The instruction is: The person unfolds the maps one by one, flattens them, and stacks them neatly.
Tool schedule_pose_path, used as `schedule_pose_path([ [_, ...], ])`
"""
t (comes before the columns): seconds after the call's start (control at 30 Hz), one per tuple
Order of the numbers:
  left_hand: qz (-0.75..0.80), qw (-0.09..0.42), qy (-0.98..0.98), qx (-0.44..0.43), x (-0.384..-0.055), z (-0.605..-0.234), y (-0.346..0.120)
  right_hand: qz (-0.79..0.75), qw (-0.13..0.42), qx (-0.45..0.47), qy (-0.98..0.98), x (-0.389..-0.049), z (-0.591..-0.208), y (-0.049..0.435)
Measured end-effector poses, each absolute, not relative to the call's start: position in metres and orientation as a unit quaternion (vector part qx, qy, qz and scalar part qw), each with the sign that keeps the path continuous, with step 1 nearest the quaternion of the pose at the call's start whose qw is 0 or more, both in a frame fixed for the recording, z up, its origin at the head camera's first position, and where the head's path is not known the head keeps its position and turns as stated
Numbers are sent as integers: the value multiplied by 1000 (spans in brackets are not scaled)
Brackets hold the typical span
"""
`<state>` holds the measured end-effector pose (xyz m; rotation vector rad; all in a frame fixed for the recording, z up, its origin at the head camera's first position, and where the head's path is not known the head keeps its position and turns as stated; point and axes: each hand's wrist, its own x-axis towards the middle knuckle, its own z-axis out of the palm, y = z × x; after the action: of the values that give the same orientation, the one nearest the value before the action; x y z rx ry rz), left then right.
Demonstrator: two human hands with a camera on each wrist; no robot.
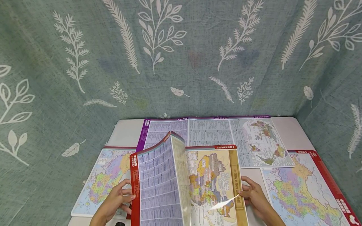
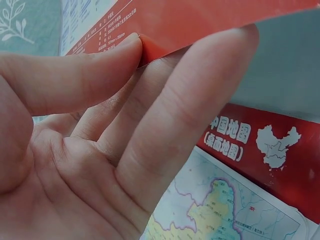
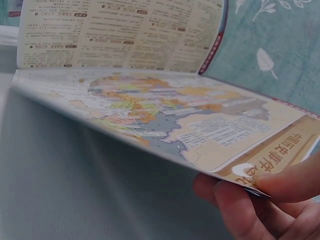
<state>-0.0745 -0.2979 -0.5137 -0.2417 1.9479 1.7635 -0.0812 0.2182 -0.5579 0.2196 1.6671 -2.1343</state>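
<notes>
In the head view a folding map (image 1: 159,185) is held up above the table, partly unfolded with a raised crease between its panels. Its left panel carries purple-tinted text and a red edge; the right one shows a coloured map of China beside a gold band. My left hand (image 1: 114,199) pinches the red edge (image 2: 200,25) between thumb and fingers. At the opposite side, my right hand (image 1: 255,196) pinches the gold-banded edge, thumb on top and fingers beneath, as the right wrist view shows. The lower part of the held map runs out of the head frame.
Behind lies an unfolded purple-edged map sheet (image 1: 210,133) with text and a world map. A China map (image 1: 106,179) lies at left and another (image 1: 302,185) at right, both on the white table (image 1: 127,131). A leaf-patterned green curtain (image 1: 195,84) hangs around. A small black object (image 1: 120,224) shows at the bottom.
</notes>
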Motion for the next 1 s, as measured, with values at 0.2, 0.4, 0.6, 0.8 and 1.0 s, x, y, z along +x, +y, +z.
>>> schedule_pose_path([
  [0.2,648,247,715,-90,-74,-514,-298,-768,209,85,600,-81,-558,218],
  [0.4,655,245,709,-87,-73,-519,-303,-769,204,86,599,-81,-557,219],
  [0.6,654,240,711,-98,-72,-522,-309,-763,197,83,610,-81,-557,224],
  [0.8,648,235,716,-110,-74,-524,-311,-764,191,79,611,-82,-555,228],
  [1.0,645,233,719,-118,-75,-524,-310,-763,182,95,613,-83,-553,229],
])
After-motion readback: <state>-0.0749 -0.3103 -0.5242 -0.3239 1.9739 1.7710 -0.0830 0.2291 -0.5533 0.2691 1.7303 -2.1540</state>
